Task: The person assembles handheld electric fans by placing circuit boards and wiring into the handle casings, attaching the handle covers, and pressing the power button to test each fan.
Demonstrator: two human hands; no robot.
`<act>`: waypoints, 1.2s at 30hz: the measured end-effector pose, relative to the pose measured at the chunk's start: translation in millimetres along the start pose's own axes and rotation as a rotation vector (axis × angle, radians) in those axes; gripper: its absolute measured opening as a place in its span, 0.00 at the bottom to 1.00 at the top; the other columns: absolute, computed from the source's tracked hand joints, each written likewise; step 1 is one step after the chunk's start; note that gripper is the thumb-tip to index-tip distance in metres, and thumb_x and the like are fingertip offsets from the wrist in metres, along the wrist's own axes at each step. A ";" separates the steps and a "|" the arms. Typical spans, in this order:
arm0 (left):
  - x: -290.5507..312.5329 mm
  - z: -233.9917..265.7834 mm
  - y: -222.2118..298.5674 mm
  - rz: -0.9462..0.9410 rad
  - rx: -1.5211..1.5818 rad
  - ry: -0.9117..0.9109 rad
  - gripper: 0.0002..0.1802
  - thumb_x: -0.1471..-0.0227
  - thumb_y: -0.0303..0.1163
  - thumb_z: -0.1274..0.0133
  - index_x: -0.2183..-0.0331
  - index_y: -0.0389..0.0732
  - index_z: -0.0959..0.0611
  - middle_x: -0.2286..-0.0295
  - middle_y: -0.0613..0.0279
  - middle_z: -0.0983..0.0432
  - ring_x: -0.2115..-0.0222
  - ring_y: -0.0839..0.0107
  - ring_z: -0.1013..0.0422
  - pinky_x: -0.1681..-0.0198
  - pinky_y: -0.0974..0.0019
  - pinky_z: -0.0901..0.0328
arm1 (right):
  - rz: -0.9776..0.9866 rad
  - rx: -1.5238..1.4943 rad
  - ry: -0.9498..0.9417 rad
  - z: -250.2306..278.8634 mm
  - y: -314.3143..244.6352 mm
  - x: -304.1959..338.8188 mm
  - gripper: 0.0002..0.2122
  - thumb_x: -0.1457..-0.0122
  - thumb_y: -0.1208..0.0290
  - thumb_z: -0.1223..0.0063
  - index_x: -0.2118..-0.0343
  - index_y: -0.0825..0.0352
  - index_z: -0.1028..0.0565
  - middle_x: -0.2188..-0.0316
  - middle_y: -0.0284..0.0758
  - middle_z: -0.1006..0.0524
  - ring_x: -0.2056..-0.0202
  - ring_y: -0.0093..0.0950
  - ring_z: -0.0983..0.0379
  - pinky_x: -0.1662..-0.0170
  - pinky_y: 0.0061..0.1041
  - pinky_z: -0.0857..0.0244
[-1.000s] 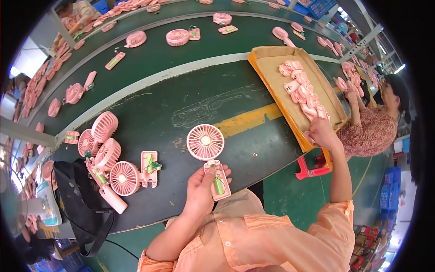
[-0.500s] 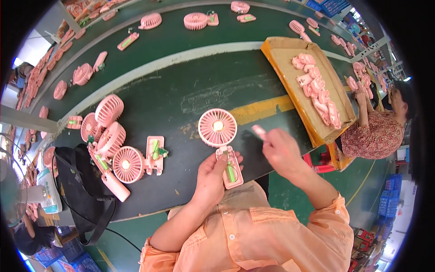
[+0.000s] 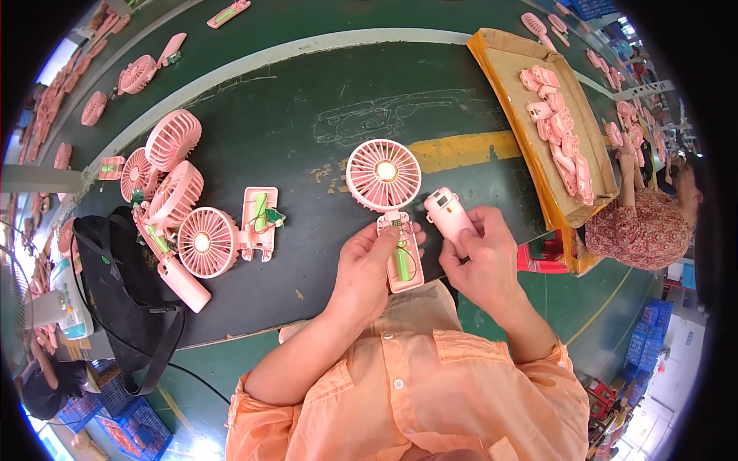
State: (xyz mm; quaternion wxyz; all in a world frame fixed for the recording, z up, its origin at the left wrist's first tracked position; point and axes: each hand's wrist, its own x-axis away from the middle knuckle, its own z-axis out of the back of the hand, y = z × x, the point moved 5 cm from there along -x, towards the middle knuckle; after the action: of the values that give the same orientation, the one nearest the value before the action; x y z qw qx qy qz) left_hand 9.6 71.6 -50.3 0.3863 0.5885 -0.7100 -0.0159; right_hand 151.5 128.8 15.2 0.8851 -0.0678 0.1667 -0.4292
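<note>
**Inspector A:** Start with the hands.

**Inspector B:** The left hand (image 3: 367,265) is clamped on the handle of a pink fan (image 3: 388,201). The handle is open, showing a green battery (image 3: 402,261) and a thin wire. The fan's round head lies flat on the dark green table (image 3: 307,115), pointing away from the person. The right hand (image 3: 483,257) grips a pink cover (image 3: 450,217), just beside the fan's handle on its right. The two hands are close, with only the open handle between them.

**Inspector A:** Edges and free room?

**Inspector B:** The handle's lower end sits near the table's near edge, just above the person's orange shirt (image 3: 415,392). Bare table lies beyond the fan's head, up to a yellow stripe (image 3: 461,150) and a pale line that curves across the far side. There is also bare table to the left of the fan.

**Inspector A:** What stands around?

**Inspector B:** On the right, well apart from the right hand, is a cardboard tray (image 3: 507,84) holding a row of pink covers. On the left is a cluster of fans (image 3: 173,192). The nearest one, an open fan (image 3: 227,238), also shows its battery. A black bag (image 3: 123,284) hangs over the table's left edge. More pink parts lie on the belt (image 3: 138,73) beyond the pale line.

**Inspector A:** Anyone else?

**Inspector B:** Another person (image 3: 642,227), in a patterned top, is at the far right past the tray. Their hands are on other work.
</note>
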 end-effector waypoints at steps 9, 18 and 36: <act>-1.2 1.6 -2.3 -0.025 0.004 -0.024 0.17 0.37 0.31 0.60 0.53 0.29 0.27 0.59 0.48 0.23 0.59 0.64 0.24 0.56 0.61 0.27 | 0.047 -0.048 -0.004 -5.7 -14.1 -7.0 0.07 0.61 0.79 0.40 0.84 0.73 0.29 0.65 0.41 0.29 0.74 0.36 0.28 0.74 0.32 0.33; -2.3 6.3 -2.0 -0.041 0.017 -0.037 0.10 0.37 0.29 0.58 0.59 0.33 0.25 0.68 0.61 0.24 0.70 0.75 0.25 0.66 0.69 0.27 | 0.503 -0.445 -0.040 -10.2 -30.5 -7.7 0.05 0.61 0.88 0.46 0.81 0.75 0.30 0.62 0.45 0.25 0.60 0.42 0.25 0.58 0.39 0.30; -5.1 10.3 -3.9 -0.095 -0.218 -0.013 0.11 0.37 0.29 0.58 0.59 0.34 0.24 0.68 0.64 0.24 0.70 0.79 0.27 0.68 0.72 0.29 | 0.875 -0.284 -0.076 -26.0 -27.0 -4.8 0.04 0.57 0.76 0.44 0.77 0.69 0.27 0.68 0.37 0.29 0.62 0.35 0.28 0.53 0.34 0.33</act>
State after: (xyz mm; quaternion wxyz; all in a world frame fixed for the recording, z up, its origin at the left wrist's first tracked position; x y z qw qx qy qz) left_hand 7.0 70.2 -62.1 0.4423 0.5758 -0.6779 -0.1149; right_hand 119.7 116.4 -0.8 0.9705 -0.1275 0.2042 0.0147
